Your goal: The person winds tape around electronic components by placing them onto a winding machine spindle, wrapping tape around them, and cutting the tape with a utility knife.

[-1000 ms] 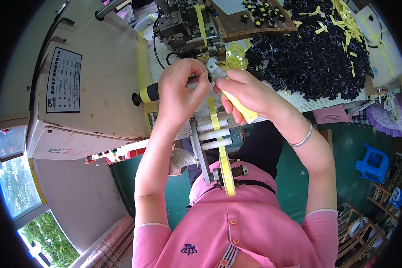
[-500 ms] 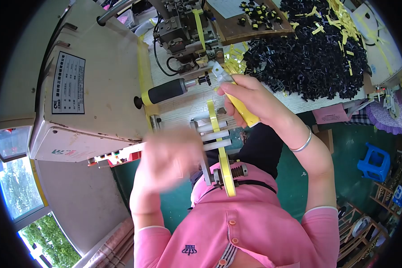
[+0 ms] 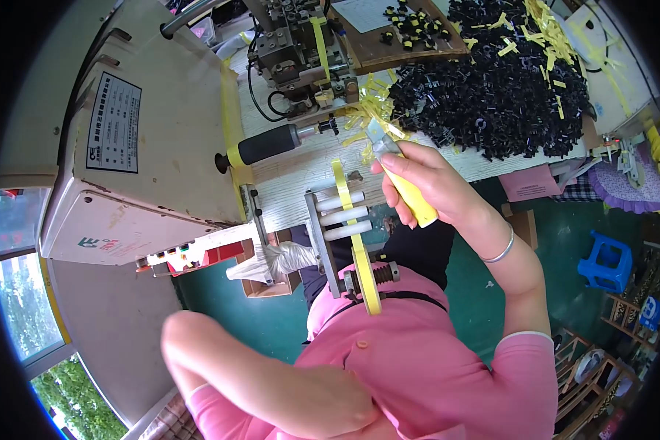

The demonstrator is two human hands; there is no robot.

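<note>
My right hand (image 3: pixel 425 180) is closed around a yellow-handled utility knife (image 3: pixel 411 192), its grey metal end pointing up and left above the bench. To the left of that hand, a strip of yellow tape (image 3: pixel 361 253) runs past several white rollers (image 3: pixel 347 218) on a metal bracket. Bent back toward my chest, my left hand (image 3: pixel 345 403) lies near the collar of the pink shirt. Its fingers are hidden, so I cannot see whether they hold anything.
A large pile of small black parts (image 3: pixel 491 110) covers the bench's right side, with yellow tape scraps (image 3: pixel 543 33) on it. A metal press (image 3: pixel 293 55) and a black-gripped handle (image 3: pixel 268 147) stand at the left beside a beige machine housing (image 3: pixel 161 139).
My left hand has left the roller bracket and come down to my chest, uncovering the white-wrapped bracket arm. My right hand has lowered slightly with the knife.
</note>
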